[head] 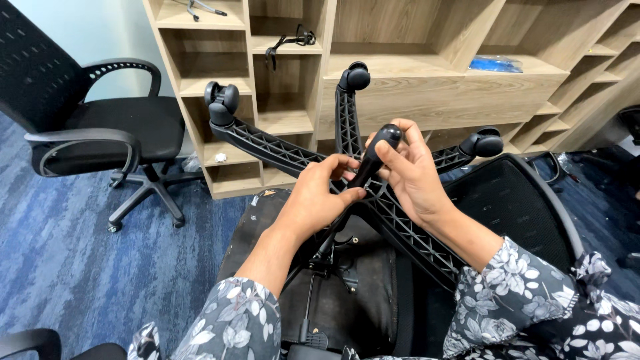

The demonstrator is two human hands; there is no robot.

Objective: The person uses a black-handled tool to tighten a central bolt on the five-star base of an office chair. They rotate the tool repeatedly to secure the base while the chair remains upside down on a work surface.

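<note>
Landmark: upturned chair base (280, 155).
Lever (365, 167): black, above base hub, long axis slanting down-left.
Right hand (410, 175): grasps lever's knob end, nearer.
Left hand (319, 197): fingertips pinch lever mid-shaft.
Beyond base: wooden shelving (427, 80).
</note>
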